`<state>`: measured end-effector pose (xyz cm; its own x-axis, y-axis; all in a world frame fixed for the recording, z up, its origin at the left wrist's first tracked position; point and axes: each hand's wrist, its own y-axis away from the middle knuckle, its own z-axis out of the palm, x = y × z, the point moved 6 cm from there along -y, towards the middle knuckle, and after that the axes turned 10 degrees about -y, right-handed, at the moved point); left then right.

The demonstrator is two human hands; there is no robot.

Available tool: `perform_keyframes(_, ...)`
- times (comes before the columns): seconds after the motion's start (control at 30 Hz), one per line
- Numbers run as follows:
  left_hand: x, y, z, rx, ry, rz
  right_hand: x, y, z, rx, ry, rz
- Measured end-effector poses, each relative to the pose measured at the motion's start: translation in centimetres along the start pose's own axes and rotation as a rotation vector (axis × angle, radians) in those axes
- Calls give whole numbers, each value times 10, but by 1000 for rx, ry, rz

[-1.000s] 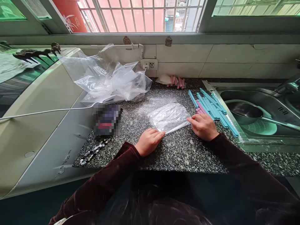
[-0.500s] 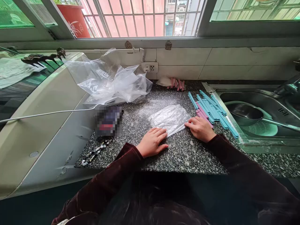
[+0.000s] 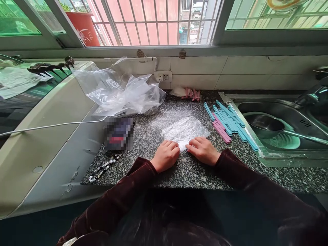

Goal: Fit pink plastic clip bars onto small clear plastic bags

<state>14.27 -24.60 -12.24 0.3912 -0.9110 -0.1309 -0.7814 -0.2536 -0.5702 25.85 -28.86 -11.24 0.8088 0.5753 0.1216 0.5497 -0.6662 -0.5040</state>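
A crumpled clear plastic bag [image 3: 186, 128] lies on the speckled counter in front of me, in the head view. At its near left corner my left hand [image 3: 166, 156] has its fingers curled in on the edge of the bag. My right hand [image 3: 204, 150] grips the near edge a short way to the right, fingers bent and thumb underneath. White powder [image 3: 173, 114] is scattered behind the bag. To the right of it lie several long blue sealing clips [image 3: 232, 121] and a few pink ones [image 3: 221, 131], apart from both hands.
A large loose plastic bag [image 3: 123, 95] sits at the back left, with a white cable [image 3: 64, 123] before it. A blurred-out dark object [image 3: 119, 133] and a beaded strap [image 3: 105, 167] lie left. Short pink clips [image 3: 191, 94] rest by the wall. The sink [image 3: 271, 102] holds a pan [image 3: 265, 122].
My right hand has moved left from the bag's right corner to its near edge, close to my left hand. The fingers of my left hand have curled in. The view has tilted slightly.
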Motion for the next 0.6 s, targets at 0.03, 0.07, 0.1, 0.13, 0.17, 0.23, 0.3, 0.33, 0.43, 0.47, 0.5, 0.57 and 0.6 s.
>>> perform_keyframes(0.03, 2, -1, -3, 15, 26, 15, -2, -1, 1, 12, 13, 0)
perform_keyframes(0.07, 4, -1, -5, 27, 67, 30, -3, -2, 1, 28, 22, 1)
perform_keyframes(0.1, 5, -1, -8, 37, 121, 37, -3, -3, 0, 48, 24, 3)
perform_keyframes(0.13, 3, -1, -10, 47, 182, 31, -3, -2, -1, 73, 18, 7)
perform_keyframes(0.17, -2, -1, -11, 59, 241, 0, -2, -1, -4, 102, 6, 7)
perform_keyframes(0.23, -22, 1, -13, 100, 315, -131, 2, 4, -10, 167, -40, -3)
perform_keyframes(0.3, -49, 5, -11, 137, 301, -298, 5, 10, -18, 239, -110, -19)
perform_keyframes(0.33, -61, 7, -8, 120, 263, -354, 7, 14, -23, 278, -151, -23)
perform_keyframes(0.43, -78, 8, 5, -20, 182, -318, 13, 24, -35, 392, -282, 2)
perform_keyframes(0.47, -78, 8, 9, -66, 173, -274, 16, 27, -38, 425, -320, 29)
perform_keyframes(0.5, -77, 7, 12, -101, 168, -234, 19, 29, -41, 450, -354, 62)
perform_keyframes(0.57, -72, 7, 14, -140, 158, -183, 24, 33, -45, 474, -403, 136)
perform_keyframes(0.6, -68, 6, 14, -149, 153, -168, 26, 35, -47, 475, -421, 169)
